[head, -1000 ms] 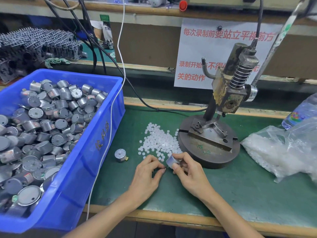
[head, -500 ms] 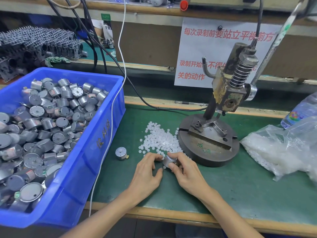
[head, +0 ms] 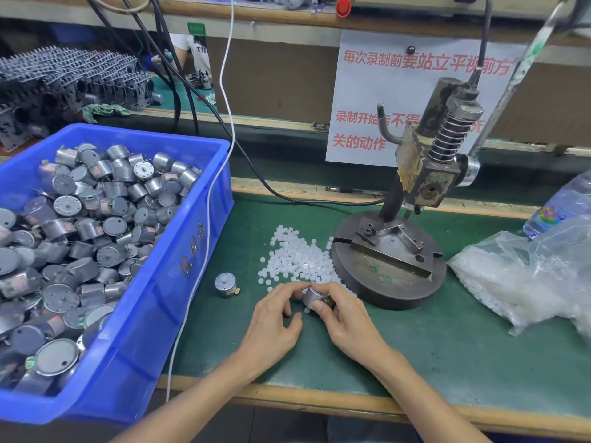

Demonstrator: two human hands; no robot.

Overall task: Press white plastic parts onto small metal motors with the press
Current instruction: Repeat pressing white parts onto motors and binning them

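Right hand [head: 345, 318] grips motor [head: 312, 296] — left hand [head: 275, 314] curled at it, hold unclear.

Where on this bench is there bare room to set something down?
Barest: green mat bordered by the press base, plastic bag and right hand. A narrow strip runs beside the blue bin. Crowded: the white parts near the left hand.

A small silver motor [head: 315, 297], a squat cylinder, sits tilted in the right hand [head: 345, 318], with the left hand [head: 275, 318] touching its upper edge. A second motor [head: 225, 284] stands upright, alone. Between them, tiny white plastic parts [head: 297, 260] lie heaped against the round base of the press [head: 388, 270], whose ram is raised.
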